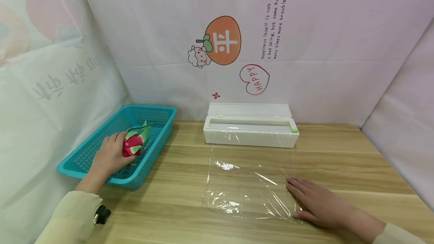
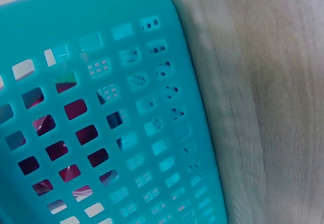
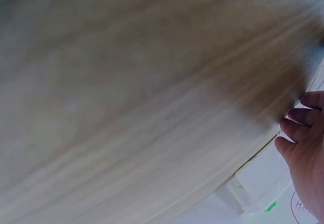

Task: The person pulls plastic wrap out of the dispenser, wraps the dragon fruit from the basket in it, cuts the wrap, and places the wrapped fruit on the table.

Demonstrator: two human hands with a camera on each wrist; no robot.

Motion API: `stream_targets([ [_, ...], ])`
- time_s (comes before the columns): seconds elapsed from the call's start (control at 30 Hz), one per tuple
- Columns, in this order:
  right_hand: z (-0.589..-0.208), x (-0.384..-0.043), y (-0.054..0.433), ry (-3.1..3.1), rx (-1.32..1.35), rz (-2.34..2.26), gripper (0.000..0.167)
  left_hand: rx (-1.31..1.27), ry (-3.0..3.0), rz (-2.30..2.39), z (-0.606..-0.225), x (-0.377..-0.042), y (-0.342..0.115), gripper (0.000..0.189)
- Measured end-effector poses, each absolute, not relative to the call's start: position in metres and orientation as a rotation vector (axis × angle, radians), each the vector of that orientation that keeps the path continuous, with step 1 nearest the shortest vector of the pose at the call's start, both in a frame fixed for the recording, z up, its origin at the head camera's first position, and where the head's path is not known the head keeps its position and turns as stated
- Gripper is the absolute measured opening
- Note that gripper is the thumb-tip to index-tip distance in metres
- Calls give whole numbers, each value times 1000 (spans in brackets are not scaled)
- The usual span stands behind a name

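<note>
My left hand reaches into the teal plastic basket and grips a dragon fruit, pink-red with green scales and long leafy tips. In the left wrist view the basket wall hides the hand, and patches of the pink fruit show through its holes. My right hand rests on the table with fingers extended, its fingertips at the right edge of a sheet of cling film. That clear, creased sheet runs forward from a white cling film dispenser. The right wrist view shows the hand at its right side.
The dispenser's lid stands raised at the back, and a green slider sits at its right end. A wood-grain table lies under everything. Printed white cloth encloses the back and both sides. The basket stands by the left cloth.
</note>
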State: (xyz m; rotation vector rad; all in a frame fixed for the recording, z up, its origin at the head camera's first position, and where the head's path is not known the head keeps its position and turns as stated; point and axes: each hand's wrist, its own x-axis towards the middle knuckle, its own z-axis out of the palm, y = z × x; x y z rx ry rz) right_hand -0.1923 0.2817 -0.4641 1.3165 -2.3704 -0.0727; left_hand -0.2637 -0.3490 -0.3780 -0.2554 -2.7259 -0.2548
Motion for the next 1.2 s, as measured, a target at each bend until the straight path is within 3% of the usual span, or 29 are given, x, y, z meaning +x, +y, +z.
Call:
stream_targets([
  [0.6,-466,-192,282,-2364,1310,-84,72,-515,-2364,72,-373,-266,-347,96],
  [1.2,-466,-192,283,-2364,1308,-71,72,-563,-2265,247,-360,-265,-348,99],
])
